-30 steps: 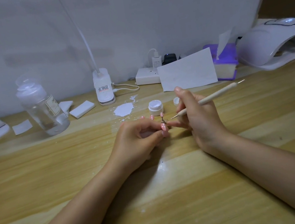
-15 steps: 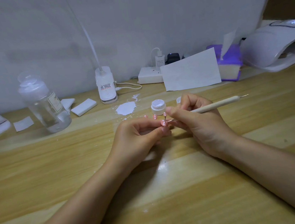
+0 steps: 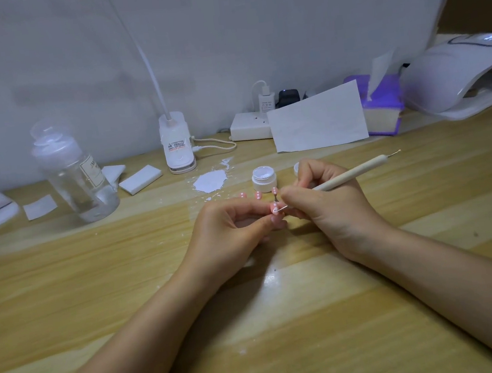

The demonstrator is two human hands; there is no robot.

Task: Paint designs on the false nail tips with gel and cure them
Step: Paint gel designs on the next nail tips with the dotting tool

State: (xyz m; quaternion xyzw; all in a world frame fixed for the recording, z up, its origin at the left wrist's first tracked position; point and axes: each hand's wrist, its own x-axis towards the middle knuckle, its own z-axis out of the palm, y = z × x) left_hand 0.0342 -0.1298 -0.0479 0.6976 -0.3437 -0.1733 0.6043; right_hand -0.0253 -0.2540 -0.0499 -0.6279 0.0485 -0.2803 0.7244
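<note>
My left hand [image 3: 231, 228] pinches a small holder with a pink nail tip [image 3: 274, 207] between thumb and fingers, low over the wooden table [image 3: 97, 297]. My right hand [image 3: 327, 204] grips a cream dotting tool [image 3: 351, 175] like a pen, and its metal point touches the pink tip. Behind the hands stand three more pink tips with white dots [image 3: 258, 195]. An open white gel pot [image 3: 264, 178] sits just beyond them, with its lid [image 3: 297, 168] partly hidden by my right hand.
A white gel smear [image 3: 210, 181] lies left of the pot. A clear bottle [image 3: 74, 173], white pads [image 3: 139, 175], a clip lamp base [image 3: 177, 146], a power strip [image 3: 250, 127], a paper sheet [image 3: 319, 121], a purple tissue box [image 3: 382, 107] and a curing lamp [image 3: 457, 73] line the back.
My right hand has lowered the dotting tool from a raised position and brought its point onto the pink tip. My left hand has kept holding the tip.
</note>
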